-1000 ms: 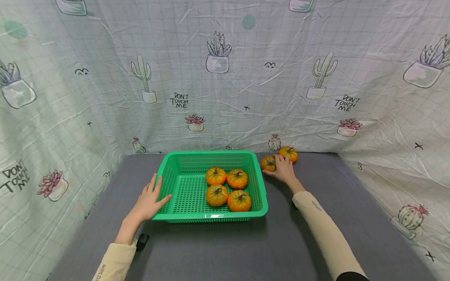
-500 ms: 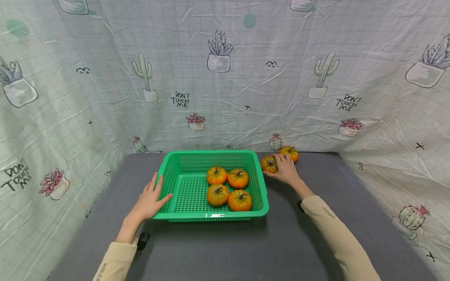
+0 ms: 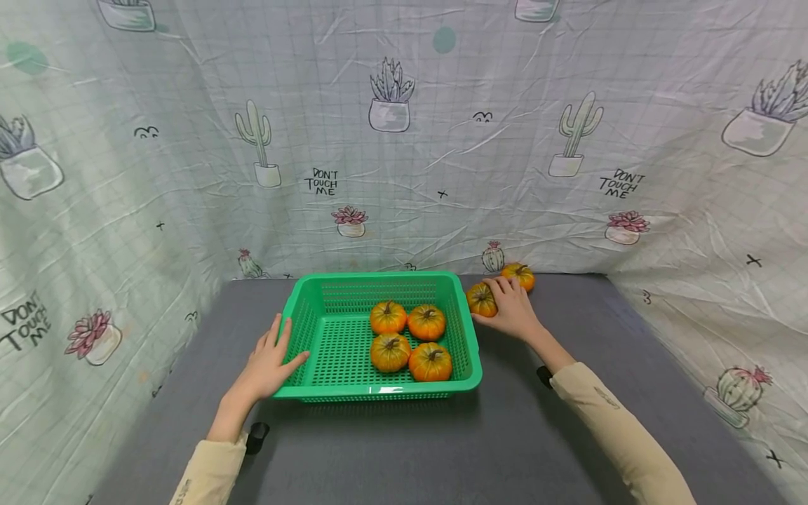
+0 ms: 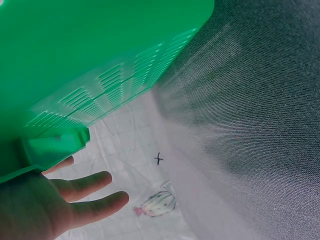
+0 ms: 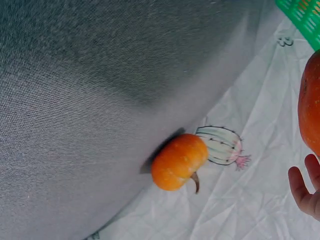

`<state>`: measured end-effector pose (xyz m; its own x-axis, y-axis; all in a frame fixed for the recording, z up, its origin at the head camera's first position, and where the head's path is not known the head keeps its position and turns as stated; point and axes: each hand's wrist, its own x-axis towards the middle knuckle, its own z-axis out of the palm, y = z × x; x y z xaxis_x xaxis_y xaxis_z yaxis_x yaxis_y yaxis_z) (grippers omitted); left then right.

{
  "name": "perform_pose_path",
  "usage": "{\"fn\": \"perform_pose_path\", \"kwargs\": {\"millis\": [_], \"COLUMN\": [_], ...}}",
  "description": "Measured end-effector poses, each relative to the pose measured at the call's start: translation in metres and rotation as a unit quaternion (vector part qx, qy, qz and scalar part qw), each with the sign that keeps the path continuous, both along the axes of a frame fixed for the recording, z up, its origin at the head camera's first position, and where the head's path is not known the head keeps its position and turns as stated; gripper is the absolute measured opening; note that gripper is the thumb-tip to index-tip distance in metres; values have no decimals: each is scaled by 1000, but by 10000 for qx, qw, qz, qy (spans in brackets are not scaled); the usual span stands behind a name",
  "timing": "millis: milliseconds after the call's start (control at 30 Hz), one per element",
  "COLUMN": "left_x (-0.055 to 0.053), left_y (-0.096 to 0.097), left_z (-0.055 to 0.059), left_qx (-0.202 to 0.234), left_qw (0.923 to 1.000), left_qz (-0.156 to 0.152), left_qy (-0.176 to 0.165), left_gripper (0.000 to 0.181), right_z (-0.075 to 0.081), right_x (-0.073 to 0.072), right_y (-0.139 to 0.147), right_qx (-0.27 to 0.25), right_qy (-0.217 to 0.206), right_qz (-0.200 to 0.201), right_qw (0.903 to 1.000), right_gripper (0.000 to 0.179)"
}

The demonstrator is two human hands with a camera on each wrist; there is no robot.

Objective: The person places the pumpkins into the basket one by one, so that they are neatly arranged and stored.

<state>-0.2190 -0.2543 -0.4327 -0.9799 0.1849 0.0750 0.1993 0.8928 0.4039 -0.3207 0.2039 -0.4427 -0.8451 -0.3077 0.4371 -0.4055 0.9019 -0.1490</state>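
Note:
A green plastic basket (image 3: 413,391) holds several small orange pumpkins (image 3: 390,352) in its right half. My left hand (image 3: 264,365) lies over the basket's left rim, fingers spread and extended; the left wrist view shows its fingers (image 4: 95,205) by the basket's outer wall. Just outside the right rim, my right hand (image 3: 514,310) grips another pumpkin (image 3: 481,300) between fingers and thumb, from its right side. Part of that pumpkin is hidden by the hand. In the right wrist view, the gripped pumpkin (image 5: 311,102) shows only at the edge, above the fingertips (image 5: 298,187).
One more pumpkin (image 3: 519,273) lies behind the right hand, close to the hanging cactus-print cloth (image 3: 404,175). The cloth rises at the back and both sides of the dark grey table (image 3: 379,456).
The right forearm has swung outward to the right. The pumpkin in the right hand has shifted slightly toward me, along with the hand. The left hand and the basket stay in place.

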Motion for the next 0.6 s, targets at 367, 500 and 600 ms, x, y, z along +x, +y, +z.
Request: {"fn": "perform_pose_path", "kwargs": {"millis": [367,500,600], "left_x": [-2,-1,-1], "left_y": [0,0,1], "left_z": [-2,-2,-1], "left_qx": [-45,-59,-76], "left_qw": [10000,10000,10000], "left_qz": [17,5,-8], "left_qy": [0,-18,-12], "left_gripper": [84,84,85], "right_z": [15,24,31], "right_x": [12,17,20], "right_y": [0,-5,-10], "right_qx": [-219,-252,-241], "right_qy": [238,288,389], "right_qz": [-126,-13,142], "right_qw": [9994,9993,9989], "right_gripper": [76,76,74]}}
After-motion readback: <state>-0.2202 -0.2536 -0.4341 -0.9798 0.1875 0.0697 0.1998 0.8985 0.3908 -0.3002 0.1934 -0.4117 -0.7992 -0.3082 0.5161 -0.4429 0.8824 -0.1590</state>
